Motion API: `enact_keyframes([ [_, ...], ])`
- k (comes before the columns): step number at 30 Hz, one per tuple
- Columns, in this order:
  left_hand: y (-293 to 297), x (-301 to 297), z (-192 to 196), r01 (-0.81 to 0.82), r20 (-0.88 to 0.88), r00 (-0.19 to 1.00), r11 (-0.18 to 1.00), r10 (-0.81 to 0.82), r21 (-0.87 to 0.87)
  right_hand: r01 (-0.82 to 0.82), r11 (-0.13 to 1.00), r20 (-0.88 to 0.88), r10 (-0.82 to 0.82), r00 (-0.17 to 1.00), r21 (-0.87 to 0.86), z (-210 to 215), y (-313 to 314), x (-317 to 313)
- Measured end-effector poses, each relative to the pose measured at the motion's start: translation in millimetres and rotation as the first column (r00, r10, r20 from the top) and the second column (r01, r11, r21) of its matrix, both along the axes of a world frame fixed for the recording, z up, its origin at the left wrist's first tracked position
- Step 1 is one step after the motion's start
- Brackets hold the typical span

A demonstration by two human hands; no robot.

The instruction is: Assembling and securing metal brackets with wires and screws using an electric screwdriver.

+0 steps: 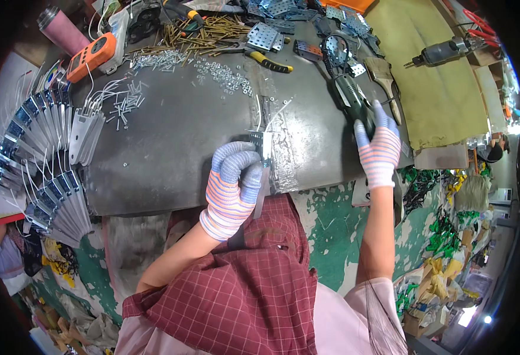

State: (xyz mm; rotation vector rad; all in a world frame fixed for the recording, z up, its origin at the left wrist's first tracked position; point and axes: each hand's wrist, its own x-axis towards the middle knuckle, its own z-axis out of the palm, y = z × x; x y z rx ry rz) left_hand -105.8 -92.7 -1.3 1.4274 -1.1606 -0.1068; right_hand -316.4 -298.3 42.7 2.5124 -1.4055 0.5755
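Note:
My left hand (231, 189), in a striped knit glove, is closed around a flat metal strip with a blue-silver bracket end (262, 145). Two white wires stick up from that end, and the strip's lower part hangs past the table's front edge. My right hand (380, 145), gloved alike, has its thumb and fingers apart at the near end of a dark green corded hand tool (351, 97). The fingertips seem to touch the tool's casing; a firm grip does not show.
On the dark metal table (177, 124) lie screws (164, 60), nuts (221, 76), brass rods (203, 32), yellow-black pliers (269, 61) and perforated plates (264, 37). Finished-looking wired strips (41, 136) fan out at left. A brush (381, 74) and a power driver (443, 52) are right.

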Motion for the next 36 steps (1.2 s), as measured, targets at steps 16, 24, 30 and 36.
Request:
enact_keyframes([
  [16, 0, -4, -11, -0.017, -0.005, 1.0, 1.0, 0.017, -0.016, -0.877, 0.479, 0.409, -0.81, -0.419, 0.05, 7, 70, -2],
  [24, 8, -3, -15, 0.049, 0.006, 0.999, 0.996, -0.049, 0.072, -0.872, 0.488, 0.274, -0.835, -0.476, -0.027, -34, 87, 20],
  [30, 7, -3, -14, 0.043, 0.027, 0.999, 0.996, -0.045, 0.082, -0.865, 0.5, 0.284, -0.824, -0.491, -0.043, -30, 85, 25],
  [36, 1, -1, 1, 0.044, 0.189, 0.981, 0.998, -0.052, 0.047, -0.866, 0.496, 0.266, -0.828, -0.495, -0.068, -32, 84, 22],
])
